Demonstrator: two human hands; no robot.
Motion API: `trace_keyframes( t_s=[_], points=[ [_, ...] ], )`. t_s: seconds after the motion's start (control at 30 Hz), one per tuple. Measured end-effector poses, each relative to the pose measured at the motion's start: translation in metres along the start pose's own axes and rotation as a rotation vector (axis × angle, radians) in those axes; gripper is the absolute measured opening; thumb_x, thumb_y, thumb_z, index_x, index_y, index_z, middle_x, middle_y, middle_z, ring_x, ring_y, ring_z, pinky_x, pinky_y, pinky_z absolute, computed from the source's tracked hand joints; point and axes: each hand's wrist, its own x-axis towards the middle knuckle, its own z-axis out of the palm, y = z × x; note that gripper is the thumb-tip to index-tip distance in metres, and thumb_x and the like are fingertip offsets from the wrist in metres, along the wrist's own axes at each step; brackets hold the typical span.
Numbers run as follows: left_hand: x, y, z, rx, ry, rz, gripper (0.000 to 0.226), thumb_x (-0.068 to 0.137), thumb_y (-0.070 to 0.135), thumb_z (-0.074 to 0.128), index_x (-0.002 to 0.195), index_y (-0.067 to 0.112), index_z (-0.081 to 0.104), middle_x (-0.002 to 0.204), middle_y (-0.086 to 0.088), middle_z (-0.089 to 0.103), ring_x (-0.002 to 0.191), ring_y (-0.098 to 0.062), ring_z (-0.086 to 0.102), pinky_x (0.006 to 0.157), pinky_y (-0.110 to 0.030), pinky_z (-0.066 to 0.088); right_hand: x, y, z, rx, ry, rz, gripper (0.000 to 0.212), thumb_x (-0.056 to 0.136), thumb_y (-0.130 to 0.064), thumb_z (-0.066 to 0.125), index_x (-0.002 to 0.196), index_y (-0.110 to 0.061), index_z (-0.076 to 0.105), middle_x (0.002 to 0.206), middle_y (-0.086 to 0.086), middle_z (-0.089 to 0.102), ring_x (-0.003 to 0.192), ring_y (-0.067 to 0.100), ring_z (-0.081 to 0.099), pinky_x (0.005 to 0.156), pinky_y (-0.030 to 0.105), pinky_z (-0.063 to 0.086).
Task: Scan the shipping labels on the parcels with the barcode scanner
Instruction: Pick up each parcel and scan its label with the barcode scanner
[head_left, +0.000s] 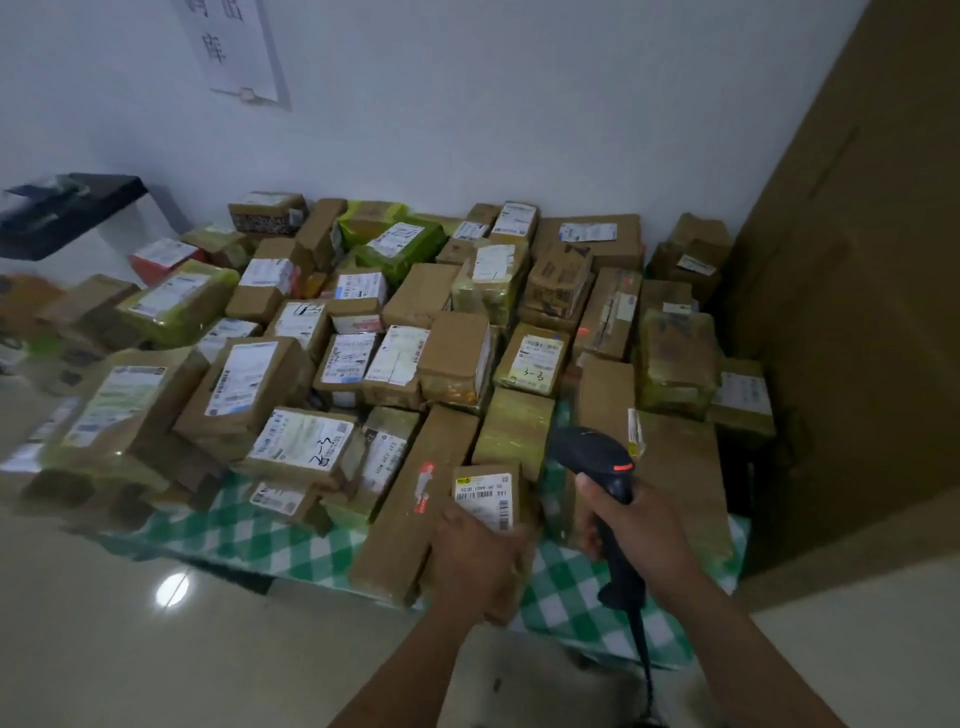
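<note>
- whole job: dozens of brown cardboard and green-taped parcels (363, 338) are heaped on a green-and-white checked cloth (249, 535) against the wall. nothing we see marks any as scanned, so we can't say how many are done. we assume most are left.
- many white labels face up and should read straight off. several boxes show bare tops and, we judge, need turning first.
- current item: small brown cardboard parcel (496, 519) at the pile's front edge, its white barcode label (483, 496) facing up.
- black pistol-grip barcode scanner with an orange band (597, 457) sits just right of that parcel, nose pointing out over the pile, not onto the label. we'd call this scan not yet done.
- right hand (631, 525): fingers wrapped round the scanner handle.
- left hand (475, 556): fingers curled over the parcel's near end, gripping it.
</note>
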Motion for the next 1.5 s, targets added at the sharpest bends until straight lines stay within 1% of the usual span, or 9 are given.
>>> trace_keyframes(
  t_s=[0.13, 0.27, 0.37, 0.53, 0.6, 0.7, 0.8, 1.03, 1.5],
  points=[
    [-0.001, 0.011, -0.035, -0.175, -0.035, 0.058, 0.065, 0.07, 0.036, 0.082, 0.116, 0.023, 0.039, 0.079, 0.012, 0.055, 0.057, -0.004, 0.058, 0.038, -0.007, 0.038, -0.009, 0.011, 0.02, 0.073, 0.011, 0.061, 0.015, 0.089, -0.03, 0.072, 0.098, -0.018, 0.069, 0.083, 0.005, 0.078, 0.078, 0.021, 0.076, 0.068, 0.032, 0.061],
    [-0.009, 0.024, -0.064, -0.361, -0.094, 0.149, 0.053, 0.073, 0.043, 0.083, 0.111, 0.031, 0.049, 0.095, 0.009, 0.068, 0.076, 0.0, 0.068, 0.063, -0.023, 0.056, -0.015, 0.003, 0.033, 0.129, 0.067, 0.073, 0.035, 0.079, -0.047, 0.074, 0.097, -0.017, 0.072, 0.092, 0.008, 0.077, 0.092, 0.029, 0.073, 0.078, 0.037, 0.057],
    [-0.012, 0.024, -0.081, -0.418, -0.192, 0.24, 0.032, 0.083, 0.036, 0.076, 0.108, 0.04, 0.055, 0.106, 0.01, 0.071, 0.087, -0.004, 0.071, 0.072, -0.025, 0.057, -0.018, -0.006, 0.038, 0.272, 0.082, 0.085, 0.053, 0.063, -0.057, 0.076, 0.097, -0.016, 0.072, 0.106, 0.02, 0.073, 0.102, 0.041, 0.069, 0.095, 0.055, 0.053],
    [-0.001, 0.022, -0.096, -0.606, -0.394, 0.249, 0.064, 0.093, 0.007, 0.065, 0.126, 0.055, 0.038, 0.098, 0.026, 0.072, 0.092, -0.002, 0.071, 0.072, -0.025, 0.057, -0.018, -0.021, 0.041, 0.391, 0.028, 0.073, 0.068, 0.063, -0.055, 0.076, 0.114, -0.01, 0.066, 0.116, 0.027, 0.068, 0.108, 0.046, 0.065, 0.099, 0.065, 0.046],
    [0.004, 0.02, -0.1, -0.599, -0.372, 0.262, 0.075, 0.088, 0.007, 0.07, 0.14, 0.049, 0.036, 0.1, 0.024, 0.073, 0.091, -0.001, 0.071, 0.07, -0.024, 0.057, -0.017, -0.028, 0.04, 0.355, -0.009, 0.033, 0.074, 0.065, -0.055, 0.076, 0.116, -0.003, 0.064, 0.117, 0.032, 0.065, 0.109, 0.05, 0.064, 0.096, 0.065, 0.048],
    [0.01, 0.018, -0.104, -0.551, -0.21, 0.262, 0.09, 0.079, 0.01, 0.08, 0.15, 0.035, 0.031, 0.106, 0.025, 0.062, 0.083, 0.012, 0.065, 0.06, -0.013, 0.053, -0.011, -0.037, 0.034, 0.252, -0.018, -0.055, 0.066, 0.059, -0.056, 0.077, 0.102, -0.007, 0.069, 0.093, 0.021, 0.074, 0.081, 0.035, 0.074, 0.066, 0.042, 0.062],
    [0.017, 0.016, -0.106, -0.486, -0.036, 0.224, 0.088, 0.075, 0.017, 0.084, 0.147, 0.032, 0.035, 0.107, 0.021, 0.06, 0.089, -0.001, 0.06, 0.086, -0.034, 0.055, -0.008, -0.045, 0.024, 0.132, -0.082, -0.129, 0.058, 0.062, -0.062, 0.076, 0.077, -0.007, 0.068, 0.073, 0.027, 0.067, 0.049, 0.031, 0.062, 0.048, 0.034, 0.053],
    [0.034, 0.014, -0.099, -0.46, 0.167, 0.156, 0.086, 0.07, 0.021, 0.088, 0.144, 0.017, 0.042, 0.129, -0.002, 0.058, 0.113, -0.025, 0.061, 0.095, -0.045, 0.053, -0.012, -0.054, 0.008, -0.06, -0.269, -0.13, 0.071, 0.064, -0.073, 0.075, 0.072, -0.002, 0.069, 0.075, 0.038, 0.061, 0.047, 0.029, 0.055, 0.047, 0.031, 0.047],
    [0.035, 0.026, -0.084, -0.412, 0.159, 0.183, 0.087, 0.07, 0.023, 0.087, 0.143, 0.022, 0.04, 0.14, -0.009, 0.051, 0.124, -0.029, 0.054, 0.099, -0.054, 0.05, -0.019, -0.073, -0.003, -0.098, -0.278, -0.063, 0.042, 0.093, -0.038, 0.063, 0.078, 0.001, 0.06, 0.05, 0.004, 0.062, 0.038, 0.015, 0.054, 0.041, 0.023, 0.045]
  ],
)
